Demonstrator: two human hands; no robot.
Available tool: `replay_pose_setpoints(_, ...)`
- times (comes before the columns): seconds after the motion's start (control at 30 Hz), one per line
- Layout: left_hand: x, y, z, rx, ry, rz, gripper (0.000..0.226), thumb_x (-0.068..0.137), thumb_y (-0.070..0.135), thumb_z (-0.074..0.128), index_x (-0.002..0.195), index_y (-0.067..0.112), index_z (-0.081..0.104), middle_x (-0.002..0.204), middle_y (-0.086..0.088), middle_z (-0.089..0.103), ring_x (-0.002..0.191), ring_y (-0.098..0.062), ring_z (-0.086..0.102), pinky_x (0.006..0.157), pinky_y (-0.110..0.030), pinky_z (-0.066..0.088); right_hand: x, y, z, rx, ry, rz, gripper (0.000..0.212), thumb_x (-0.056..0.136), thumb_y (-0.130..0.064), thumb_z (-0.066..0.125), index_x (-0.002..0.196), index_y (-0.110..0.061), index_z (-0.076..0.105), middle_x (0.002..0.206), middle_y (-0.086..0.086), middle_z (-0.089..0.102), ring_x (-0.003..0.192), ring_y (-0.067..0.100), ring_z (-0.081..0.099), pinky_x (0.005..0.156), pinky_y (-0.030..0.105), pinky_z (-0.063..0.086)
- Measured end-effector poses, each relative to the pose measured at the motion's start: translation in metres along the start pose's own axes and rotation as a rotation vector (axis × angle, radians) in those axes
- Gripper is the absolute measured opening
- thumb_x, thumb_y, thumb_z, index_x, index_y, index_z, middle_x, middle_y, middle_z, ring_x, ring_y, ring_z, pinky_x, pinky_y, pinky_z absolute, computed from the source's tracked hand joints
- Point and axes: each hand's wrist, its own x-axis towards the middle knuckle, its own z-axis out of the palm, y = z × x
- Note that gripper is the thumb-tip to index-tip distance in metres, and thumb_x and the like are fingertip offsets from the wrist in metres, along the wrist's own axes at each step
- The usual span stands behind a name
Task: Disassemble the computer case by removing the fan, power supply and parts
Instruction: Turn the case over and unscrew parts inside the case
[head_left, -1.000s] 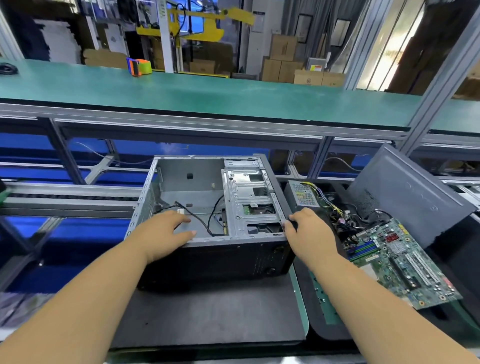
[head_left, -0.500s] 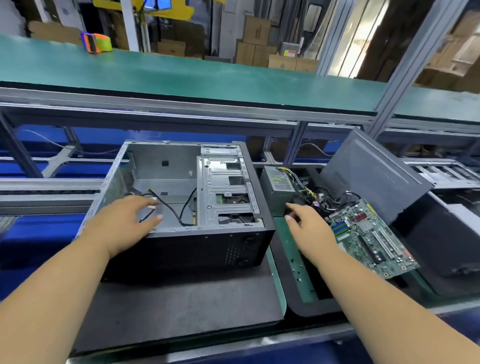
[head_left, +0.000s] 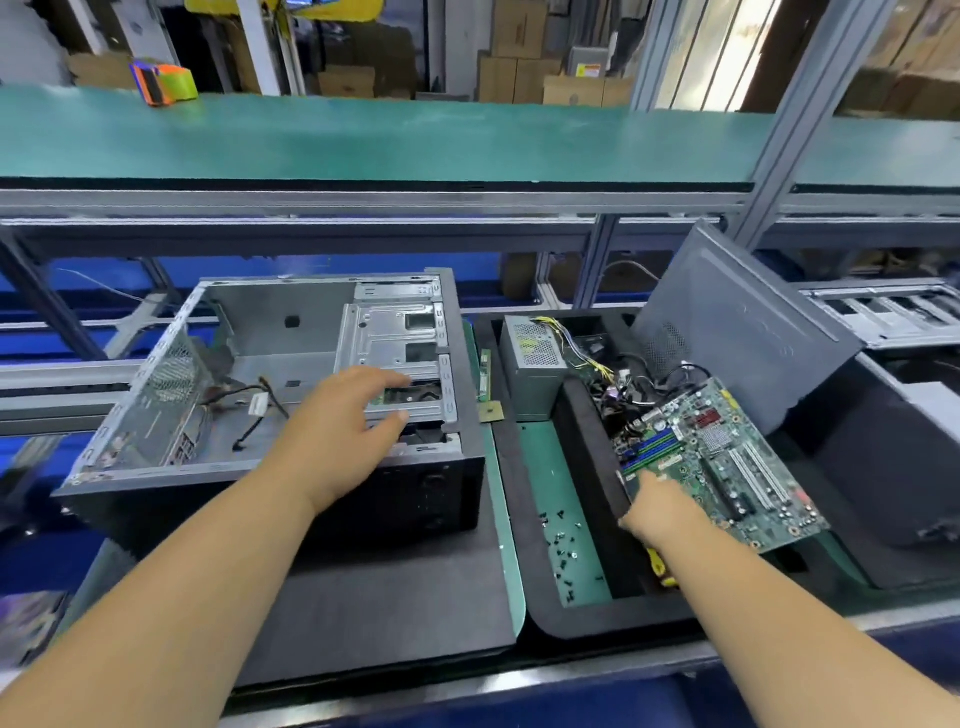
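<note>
The open grey computer case (head_left: 156, 470) lies on its side on a dark mat, with loose black cables (head_left: 253, 415) inside. My left hand (head_left: 340, 434) reaches over its metal drive cage (head_left: 395, 340), fingers spread and holding nothing. To the right, a black tray (head_left: 511, 499) holds the removed power supply (head_left: 535, 358) with its wire bundle and the green motherboard (head_left: 727, 457). My right hand (head_left: 662, 512) is at the motherboard's near edge, above a yellow tool handle (head_left: 657, 566). Most of its fingers are hidden, and I see nothing in it.
Several small black screws (head_left: 561, 540) lie on the tray's green floor. The grey side panel (head_left: 743, 332) leans behind the motherboard. A small square chip (head_left: 491, 412) sits between case and tray. An orange and green tape dispenser (head_left: 163, 83) rests on the green upper shelf.
My left hand moved right from the case's near rim to the drive cage. My right hand left the case corner and went right and down to the motherboard's near edge. The view shifted right.
</note>
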Motion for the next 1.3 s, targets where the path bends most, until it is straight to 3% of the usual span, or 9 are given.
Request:
replay_pose_setpoints(0.13,0.008,0.019,0.019,0.036,0.003,0.037,0.035,0.091,0.024,0.063,0.126,0.03,0.061,0.125,0.013,0.057,0.12,-0.008,0.048,0.101,-0.021,0.033,0.012,0.002,0.001,-0.006,-0.133,-0.051,0.064,0.096,-0.014,0.051,0.152,-0.01,0.022,0.135,0.017,0.054,0.112,0.031,0.057,0.085,0.035,0.048)
replay_pose_setpoints(0.2,0.01,0.025,0.026,0.043,0.026,0.016,0.035,0.091,0.025,0.062,0.126,0.031,0.06,0.123,0.016,0.057,0.119,-0.006,0.047,0.099,-0.021,0.032,0.016,0.004,-0.004,-0.037,-0.133,-0.107,0.055,0.098,-0.008,0.043,0.15,-0.009,0.025,0.133,0.017,0.055,0.109,0.031,0.058,0.078,0.033,0.045)
replay_pose_setpoints(0.33,0.013,0.031,0.039,0.027,0.059,-0.072,0.037,0.09,0.021,0.064,0.126,0.028,0.062,0.125,0.012,0.058,0.121,-0.01,0.049,0.105,-0.026,0.036,0.022,0.001,-0.02,-0.009,-0.08,-0.155,0.038,0.098,-0.011,0.052,0.134,-0.005,0.04,0.126,0.015,0.058,0.11,0.03,0.059,0.079,0.033,0.045)
replay_pose_setpoints(0.43,0.012,0.032,0.042,0.045,0.097,-0.146,0.037,0.089,0.022,0.064,0.125,0.029,0.061,0.127,0.011,0.058,0.122,-0.01,0.05,0.103,-0.025,0.035,0.024,-0.01,-0.038,0.165,0.027,-0.237,0.025,0.097,-0.02,0.058,0.117,-0.009,0.048,0.112,0.011,0.062,0.096,0.028,0.06,0.069,0.032,0.042)
replay_pose_setpoints(0.67,0.011,0.02,0.027,0.092,0.139,-0.321,0.04,0.088,0.024,0.064,0.127,0.031,0.06,0.132,0.008,0.056,0.125,-0.014,0.049,0.105,-0.033,0.039,0.013,-0.059,-0.073,0.657,-0.021,-0.457,0.029,0.104,-0.025,0.044,0.129,-0.026,0.06,0.082,0.0,0.062,0.052,0.011,0.055,0.043,0.017,0.041)
replay_pose_setpoints(0.77,0.01,0.006,0.018,0.087,0.151,-0.358,0.038,0.088,0.026,0.065,0.126,0.032,0.06,0.132,0.006,0.056,0.122,-0.015,0.052,0.099,-0.03,0.04,0.004,-0.083,-0.079,0.711,-0.033,-0.497,0.024,0.104,-0.026,0.041,0.12,-0.031,0.059,0.078,0.002,0.064,0.04,0.009,0.049,0.045,0.02,0.04)
replay_pose_setpoints(1.0,0.012,-0.03,-0.003,0.06,0.12,-0.365,0.039,0.087,0.028,0.066,0.125,0.034,0.061,0.13,0.008,0.057,0.124,-0.013,0.051,0.096,-0.031,0.04,-0.025,-0.142,-0.101,0.737,0.038,-0.597,0.019,0.088,-0.01,0.056,0.099,-0.024,0.052,0.083,0.0,0.067,0.063,0.016,0.062,0.069,0.036,0.052)
replay_pose_setpoints(1.13,0.025,-0.042,-0.012,0.06,0.078,-0.296,0.038,0.088,0.026,0.065,0.126,0.03,0.062,0.124,0.008,0.056,0.12,-0.014,0.052,0.095,-0.027,0.038,-0.044,-0.171,-0.108,0.763,0.112,-0.675,0.022,0.089,-0.012,0.063,0.102,-0.029,0.062,0.099,-0.003,0.062,0.076,0.017,0.066,0.065,0.03,0.05)
replay_pose_setpoints(1.3,0.049,-0.049,-0.014,0.067,-0.062,-0.214,0.039,0.086,0.026,0.066,0.124,0.033,0.06,0.133,0.008,0.054,0.126,-0.015,0.047,0.104,-0.033,0.037,-0.063,-0.196,-0.112,0.825,0.185,-0.666,0.021,0.087,-0.01,0.068,0.103,-0.025,0.066,0.098,-0.002,0.063,0.062,0.0,0.063,0.056,0.01,0.044)
